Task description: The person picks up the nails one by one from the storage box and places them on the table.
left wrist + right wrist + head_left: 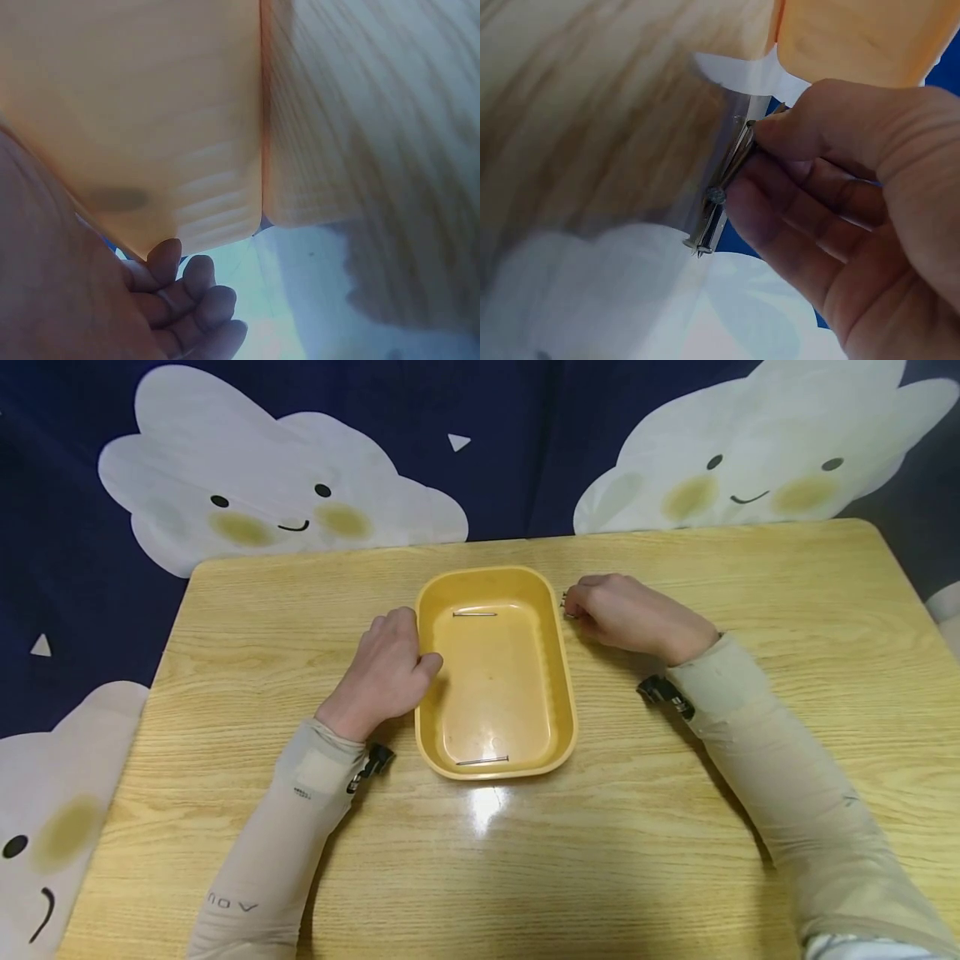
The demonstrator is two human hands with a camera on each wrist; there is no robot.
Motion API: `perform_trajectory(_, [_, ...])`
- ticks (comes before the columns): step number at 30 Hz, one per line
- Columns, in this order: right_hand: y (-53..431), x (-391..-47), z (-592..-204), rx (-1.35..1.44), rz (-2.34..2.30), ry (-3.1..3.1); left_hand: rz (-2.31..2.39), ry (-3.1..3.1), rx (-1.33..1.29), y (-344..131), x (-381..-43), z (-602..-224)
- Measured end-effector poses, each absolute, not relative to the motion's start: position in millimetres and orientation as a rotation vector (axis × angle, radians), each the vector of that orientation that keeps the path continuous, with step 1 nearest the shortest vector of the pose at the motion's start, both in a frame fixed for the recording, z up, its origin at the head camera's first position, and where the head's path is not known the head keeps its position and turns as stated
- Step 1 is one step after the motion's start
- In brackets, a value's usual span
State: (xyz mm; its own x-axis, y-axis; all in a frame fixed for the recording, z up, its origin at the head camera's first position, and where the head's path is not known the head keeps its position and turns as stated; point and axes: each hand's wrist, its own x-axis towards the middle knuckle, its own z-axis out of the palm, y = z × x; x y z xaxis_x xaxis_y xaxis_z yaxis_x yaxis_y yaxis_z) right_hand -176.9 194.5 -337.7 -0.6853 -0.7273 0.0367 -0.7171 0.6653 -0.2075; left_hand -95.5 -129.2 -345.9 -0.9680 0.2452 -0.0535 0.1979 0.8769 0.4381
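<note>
A yellow plastic tray (491, 685) lies on the table. Two nails are inside it: one nail (475, 614) near the far end, another nail (483, 761) along the near end. My left hand (386, 672) holds the tray's left side, thumb over the rim; in the left wrist view its curled fingers (199, 307) are beside the tray's outer wall (150, 75). Just right of the tray, my right hand (622, 614) pinches a small bunch of metal nails (716, 195) between thumb and fingers. Their heads show in the right wrist view; part of their length is hidden by the fingertips.
The light wooden table (525, 868) extends around the tray on all sides. Behind its far edge hangs a dark blue cloth (517, 460) with smiling white clouds. A black wrist camera (666, 695) sits on each sleeved forearm, close to the tabletop.
</note>
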Motion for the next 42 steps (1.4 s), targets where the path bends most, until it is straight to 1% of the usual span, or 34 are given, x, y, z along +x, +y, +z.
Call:
perform_trajectory(17, [191.1, -182.4, -336.7, -1.254, -0.311, 2.813, 0.682, 2.947, 0.348, -130.1, -95.5, -344.2])
perform_trajectory(42, [193.2, -184.4, -340.7, -1.217, -0.341, 2.811, 0.672, 2.939, 0.333, -128.8, -95.4, -345.1])
